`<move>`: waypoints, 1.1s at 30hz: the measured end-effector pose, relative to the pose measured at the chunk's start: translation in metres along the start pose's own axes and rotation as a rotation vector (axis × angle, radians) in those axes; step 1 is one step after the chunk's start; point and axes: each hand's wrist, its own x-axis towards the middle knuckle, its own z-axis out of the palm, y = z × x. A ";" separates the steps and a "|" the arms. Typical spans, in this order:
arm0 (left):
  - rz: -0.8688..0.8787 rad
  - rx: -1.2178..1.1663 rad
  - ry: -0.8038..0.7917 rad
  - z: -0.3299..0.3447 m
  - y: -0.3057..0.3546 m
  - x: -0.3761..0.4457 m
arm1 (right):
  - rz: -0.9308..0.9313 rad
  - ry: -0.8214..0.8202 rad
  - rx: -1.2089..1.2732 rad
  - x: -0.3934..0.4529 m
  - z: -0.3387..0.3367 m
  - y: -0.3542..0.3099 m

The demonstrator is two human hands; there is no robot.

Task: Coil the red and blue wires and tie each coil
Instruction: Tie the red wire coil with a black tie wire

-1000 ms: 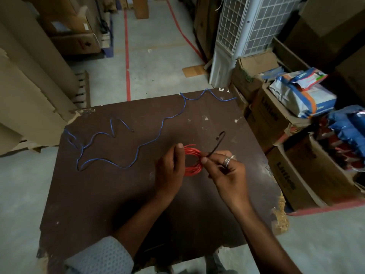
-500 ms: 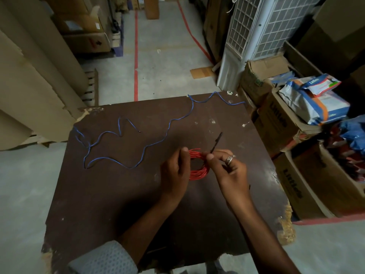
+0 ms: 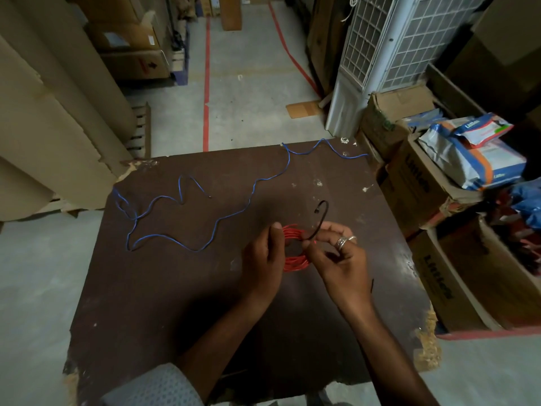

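Note:
A small coil of red wire [image 3: 294, 262] is held just above the dark brown table [image 3: 175, 288], right of its middle. My left hand [image 3: 263, 259] grips the coil's left side. My right hand [image 3: 339, 259], with rings on it, pinches a black tie [image 3: 320, 216] at the coil's right edge; the tie curves upward in a hook. The blue wire [image 3: 222, 218] lies loose and uncoiled across the far half of the table, from the left edge to the far right corner.
Cardboard boxes [image 3: 421, 206] with packets stand close along the table's right side. A white grilled unit [image 3: 380, 54] rises behind them. Large cardboard sheets [image 3: 44, 127] lean on the left. The table's corners are chipped. Another short black tie [image 3: 371, 284] lies near my right wrist.
The black tie in my right hand has swung from a short straight stub to a hook curving upward. Both hands stay on the red coil. The blue wire has not moved.

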 end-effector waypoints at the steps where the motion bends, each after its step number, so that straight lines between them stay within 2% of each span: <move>1: -0.011 0.004 -0.004 0.001 0.000 -0.001 | 0.014 -0.012 0.031 0.000 -0.001 0.000; 5: -0.106 0.003 -0.045 0.002 -0.002 -0.006 | 0.044 -0.032 0.084 -0.004 -0.001 0.003; 11: -0.104 0.016 -0.029 0.004 0.001 -0.010 | 0.010 0.034 -0.034 -0.012 0.003 0.009; 16: -0.224 -0.051 0.005 0.004 0.005 -0.011 | -0.057 0.018 -0.071 -0.019 0.008 0.007; 22: -0.390 -0.188 0.061 0.003 -0.001 -0.009 | -0.100 -0.024 0.016 -0.026 0.017 0.002; 27: -0.552 -0.297 0.005 0.000 0.002 -0.010 | -0.089 -0.028 0.043 -0.030 0.020 0.006; 29: -0.556 -0.320 -0.019 -0.002 0.002 -0.010 | -0.085 -0.039 0.039 -0.029 0.020 0.007; 33: -0.457 -0.337 0.001 -0.003 -0.001 -0.008 | -0.050 -0.034 -0.028 -0.028 0.020 0.009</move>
